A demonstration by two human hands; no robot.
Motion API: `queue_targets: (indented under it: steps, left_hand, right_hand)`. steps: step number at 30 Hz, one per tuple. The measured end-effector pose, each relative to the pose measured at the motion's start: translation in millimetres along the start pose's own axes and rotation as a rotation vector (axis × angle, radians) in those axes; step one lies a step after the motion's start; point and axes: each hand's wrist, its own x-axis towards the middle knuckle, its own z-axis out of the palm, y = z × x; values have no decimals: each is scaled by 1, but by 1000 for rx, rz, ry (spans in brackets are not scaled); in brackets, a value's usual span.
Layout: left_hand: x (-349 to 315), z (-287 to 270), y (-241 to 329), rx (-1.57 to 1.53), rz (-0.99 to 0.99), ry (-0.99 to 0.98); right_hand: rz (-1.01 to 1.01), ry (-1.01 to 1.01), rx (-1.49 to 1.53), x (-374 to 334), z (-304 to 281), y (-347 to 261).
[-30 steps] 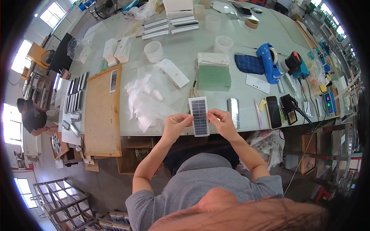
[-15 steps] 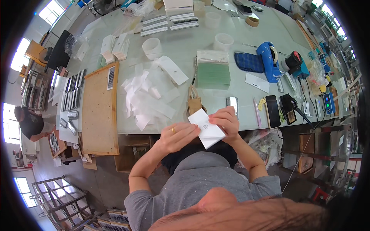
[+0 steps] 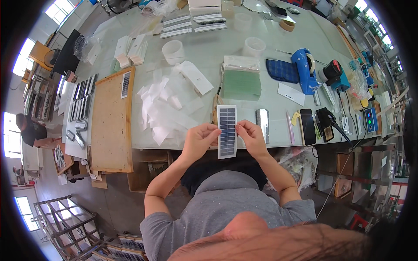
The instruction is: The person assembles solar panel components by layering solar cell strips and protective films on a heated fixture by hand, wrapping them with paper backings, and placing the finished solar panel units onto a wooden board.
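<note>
1. Solar panel [image 3: 227, 132], pale-bordered, is held over the near edge of the table [image 3: 213, 47], pinched at its long sides by the left hand [image 3: 201, 140] and the right hand [image 3: 253, 138].
2. Near the right hand, a silvery strip [image 3: 263, 124] is laid.
3. Leftward, white paper pieces [image 3: 160, 114] are heaped; beyond, green sheets [image 3: 241, 85] are stacked.

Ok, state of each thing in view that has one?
Gridded panel: gripped at both long edges, dark face showing.
Left hand: closed on its left edge.
Right hand: closed on its right edge.
White strips: loosely heaped.
Black phone: lying flat, screen dark.
Blue box: display lit.
Tape dispenser: loaded.
</note>
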Motion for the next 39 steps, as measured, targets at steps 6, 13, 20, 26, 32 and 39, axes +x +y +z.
queue_targets:
  steps: [6,13,20,26,32,39]
  left_hand:
    - [2,-2,-10,-188,-171,-163]
    - [-3,-2,-14,-196,-165,-152]
    - [-1,-5,-23,-190,-134,-105]
    - [0,-9,-24,-277,-85,-21]
    - [0,-61,-39,-277,-85,263]
    - [74,-309,-26,-242,298,779]
  right_hand:
    - [191,24,121,6,-6,12]
    - [146,20,60,3,-2,5]
    - [18,55,-94,4,3,9]
    - [74,33,-61,14,16,7]
    - [-87,129,-349,15,19,20]
    - [-458,268,-912,-19,-12,76]
